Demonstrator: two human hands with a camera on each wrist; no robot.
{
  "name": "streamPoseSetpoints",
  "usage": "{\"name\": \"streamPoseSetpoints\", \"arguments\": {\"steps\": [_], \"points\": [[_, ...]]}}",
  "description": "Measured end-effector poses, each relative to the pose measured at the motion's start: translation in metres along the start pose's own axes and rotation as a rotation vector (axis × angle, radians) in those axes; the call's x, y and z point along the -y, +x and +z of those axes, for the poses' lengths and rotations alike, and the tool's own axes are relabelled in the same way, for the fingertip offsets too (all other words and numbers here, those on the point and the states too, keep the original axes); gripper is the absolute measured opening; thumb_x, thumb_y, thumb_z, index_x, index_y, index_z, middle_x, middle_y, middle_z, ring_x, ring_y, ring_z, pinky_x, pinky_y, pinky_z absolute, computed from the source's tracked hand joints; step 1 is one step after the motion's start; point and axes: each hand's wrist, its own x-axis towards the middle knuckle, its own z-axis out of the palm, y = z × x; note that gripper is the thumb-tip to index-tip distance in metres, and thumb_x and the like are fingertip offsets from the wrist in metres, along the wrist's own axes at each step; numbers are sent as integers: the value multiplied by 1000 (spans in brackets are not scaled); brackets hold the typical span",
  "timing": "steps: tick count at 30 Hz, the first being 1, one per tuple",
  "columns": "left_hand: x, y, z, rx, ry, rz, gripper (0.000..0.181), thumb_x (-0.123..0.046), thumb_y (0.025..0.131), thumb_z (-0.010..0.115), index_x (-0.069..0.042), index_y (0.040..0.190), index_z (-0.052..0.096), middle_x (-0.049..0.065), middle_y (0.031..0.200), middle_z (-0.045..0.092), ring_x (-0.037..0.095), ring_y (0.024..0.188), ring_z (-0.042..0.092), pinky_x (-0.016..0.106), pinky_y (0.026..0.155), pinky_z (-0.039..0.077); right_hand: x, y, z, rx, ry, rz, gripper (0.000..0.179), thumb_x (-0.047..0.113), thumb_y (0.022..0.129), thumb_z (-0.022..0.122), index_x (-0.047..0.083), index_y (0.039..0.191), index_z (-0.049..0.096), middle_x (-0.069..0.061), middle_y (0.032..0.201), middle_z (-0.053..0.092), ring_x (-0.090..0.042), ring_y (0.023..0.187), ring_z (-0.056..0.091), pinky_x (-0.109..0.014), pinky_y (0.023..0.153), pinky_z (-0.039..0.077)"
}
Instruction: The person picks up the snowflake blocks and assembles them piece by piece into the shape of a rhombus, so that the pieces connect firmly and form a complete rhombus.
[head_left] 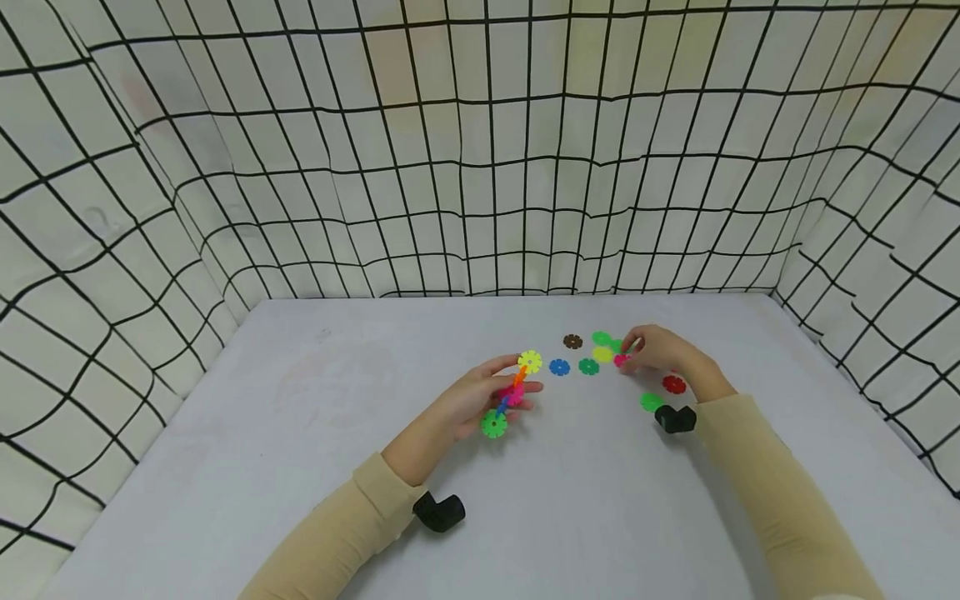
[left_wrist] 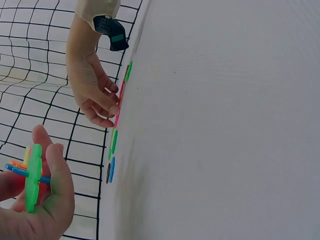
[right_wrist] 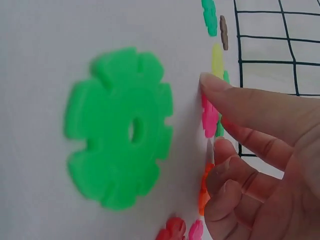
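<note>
My left hand (head_left: 480, 396) holds a small chain of joined, notched plastic discs above the table. In it are a yellow disc (head_left: 530, 361), an orange one, a pink one, a blue one and a green disc (head_left: 493, 424) at the near end. In the left wrist view the chain's green disc (left_wrist: 33, 177) stands edge-on between thumb and fingers. My right hand (head_left: 654, 348) is down at the loose discs, its thumb and fingers apart about a pink disc (right_wrist: 210, 117) that lies on the table. Parts of that disc are hidden by the thumb.
Around the right hand lie a brown disc (head_left: 573, 342), a blue disc (head_left: 559, 367), a loose yellow disc (head_left: 603, 355), a red disc (head_left: 674, 384) and several green ones, one (right_wrist: 125, 130) near the wrist. Black-lined netting (head_left: 510, 183) walls the white table (head_left: 300, 433) at back and sides.
</note>
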Motion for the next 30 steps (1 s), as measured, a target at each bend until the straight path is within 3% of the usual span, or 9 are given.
{"name": "streamPoseSetpoints", "arguments": {"steps": [6,13,21,30], "points": [[0,0,1,-30,-4,15,50,-13,110,45,-13,159,35,17,141,60,14,88,71,22,74,56,-4,-1,-2,-2,-21,52,41,23,90,77,-4,115,59,-18,108,58,-32,100,52,-40,83,47],[0,0,3,-55,51,46,49,-13,109,46,-14,158,38,17,142,59,13,85,69,18,67,53,-5,-1,-2,-13,-5,28,36,18,89,78,-4,111,60,-17,106,58,-30,95,52,-37,80,46],[-5,-3,10,-130,96,70,45,-12,109,46,-14,153,43,17,139,59,14,81,70,18,62,50,-11,1,1,-59,99,21,26,14,93,73,0,110,59,-15,105,62,-27,91,55,-33,77,47],[-2,-1,9,-101,169,134,42,-12,108,46,-14,151,46,18,135,60,15,80,71,21,65,49,-11,-8,-1,-124,261,-13,32,16,99,67,-3,125,62,-17,111,70,-26,90,63,-33,74,50]]}}
